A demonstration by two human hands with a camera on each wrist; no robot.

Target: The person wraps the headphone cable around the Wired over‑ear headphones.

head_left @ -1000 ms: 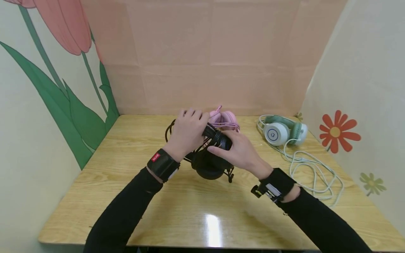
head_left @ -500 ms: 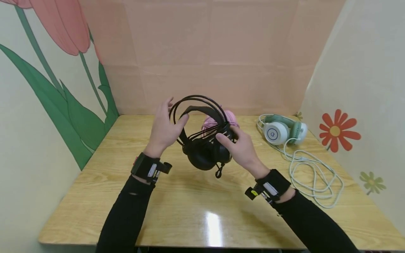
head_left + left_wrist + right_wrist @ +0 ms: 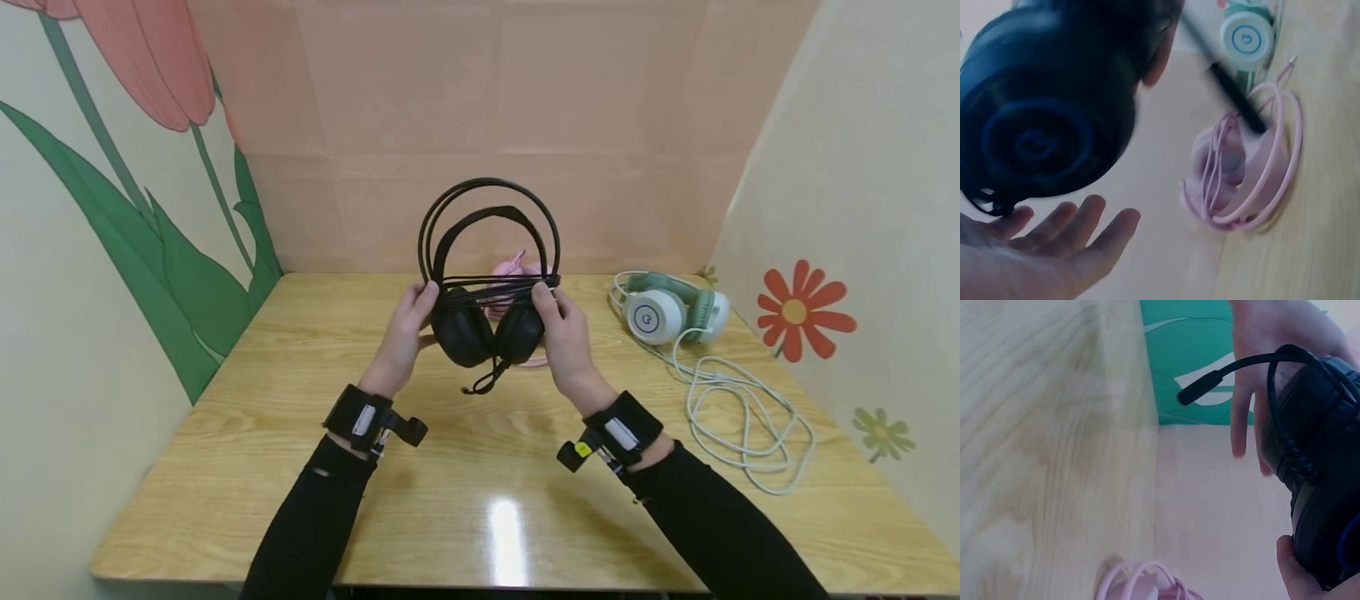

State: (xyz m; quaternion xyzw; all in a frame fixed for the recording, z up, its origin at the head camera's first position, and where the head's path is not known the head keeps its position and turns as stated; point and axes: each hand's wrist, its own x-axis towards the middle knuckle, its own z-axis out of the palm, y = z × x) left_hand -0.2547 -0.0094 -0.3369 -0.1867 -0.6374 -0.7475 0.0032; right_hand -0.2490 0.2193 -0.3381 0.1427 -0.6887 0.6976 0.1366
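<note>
A black over-ear headset (image 3: 462, 332) is held upright above the table, headband arched on top and ear cups below. Its dark cable is wound across the gap under the band. My left hand (image 3: 397, 346) holds the left side, thumb on the front by the band joint; in the left wrist view its other fingers (image 3: 1088, 234) stretch out beside the ear cup (image 3: 1041, 119). My right hand (image 3: 572, 350) grips the opposite side, thumb over the cable's end. The thin boom microphone (image 3: 1200, 387) sticks out from the cups in the right wrist view.
Behind the black headset, pink headphones (image 3: 1260, 169) with a looped cable lie on the wooden table (image 3: 420, 517). White and green headphones (image 3: 655, 322) rest at the back right, their pale cable (image 3: 750, 454) spread loosely toward the front. Patterned walls border the table's back and sides.
The headset has been raised and turned upright, its band now facing up. My left hand came off the top, swung outward, then took the left side; my right hand stayed on it.
</note>
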